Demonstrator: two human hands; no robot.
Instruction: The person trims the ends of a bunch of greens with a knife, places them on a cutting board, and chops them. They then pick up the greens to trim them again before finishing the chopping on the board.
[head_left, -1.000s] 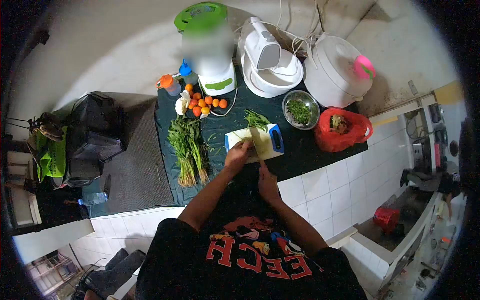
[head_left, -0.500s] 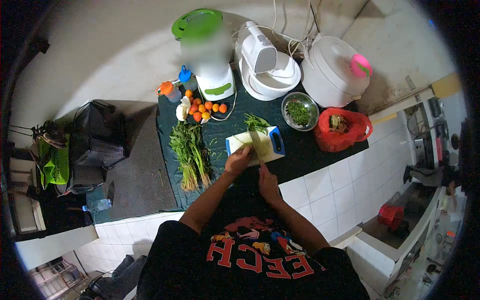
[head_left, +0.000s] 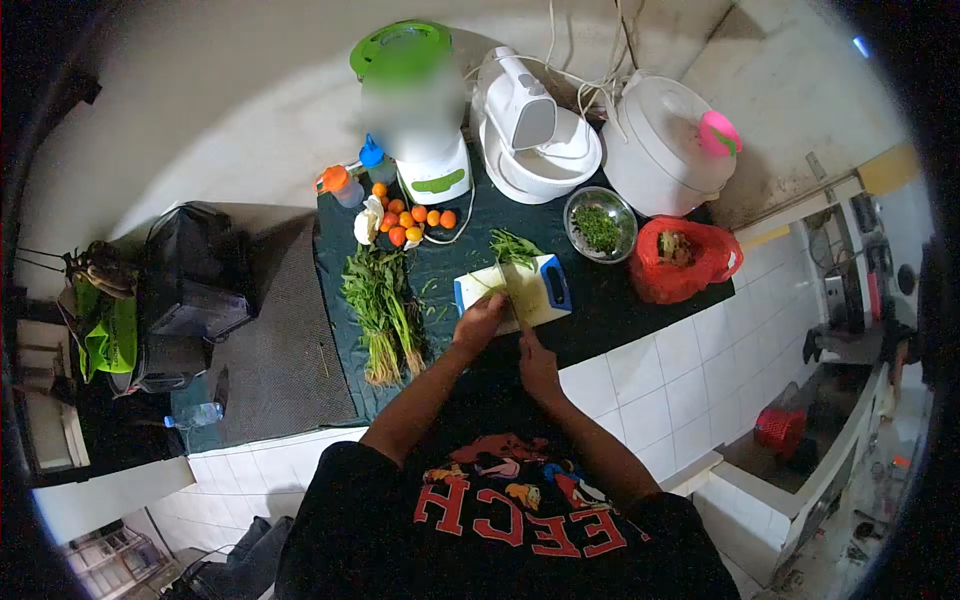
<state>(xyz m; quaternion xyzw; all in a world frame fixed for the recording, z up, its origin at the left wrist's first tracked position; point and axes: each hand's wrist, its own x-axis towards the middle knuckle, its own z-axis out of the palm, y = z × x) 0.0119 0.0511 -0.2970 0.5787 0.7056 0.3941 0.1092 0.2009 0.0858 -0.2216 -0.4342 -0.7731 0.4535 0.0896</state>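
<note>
A white cutting board with blue ends (head_left: 535,303) lies on the dark green cloth before me. My right hand (head_left: 538,362) is closed around the handle of a knife (head_left: 512,306), whose blade points away from me over the board. Beside the blade, my left hand (head_left: 482,318) is closed on thin green stems at the board's left part. Cut leafy greens (head_left: 514,247) lie at the board's far edge, partly on the cloth. To the left rests a bunch of leafy greens with roots (head_left: 380,315).
Tomatoes (head_left: 407,219) sit near a blender (head_left: 435,170). A stand mixer (head_left: 528,115), a bowl of chopped greens (head_left: 598,228), a red plastic bag (head_left: 672,262) and a white rice cooker (head_left: 665,145) stand at the back and right. A plastic bottle (head_left: 197,414) lies far left.
Little differs. The knife stays against the board beside my left hand, and the view has shifted slightly.
</note>
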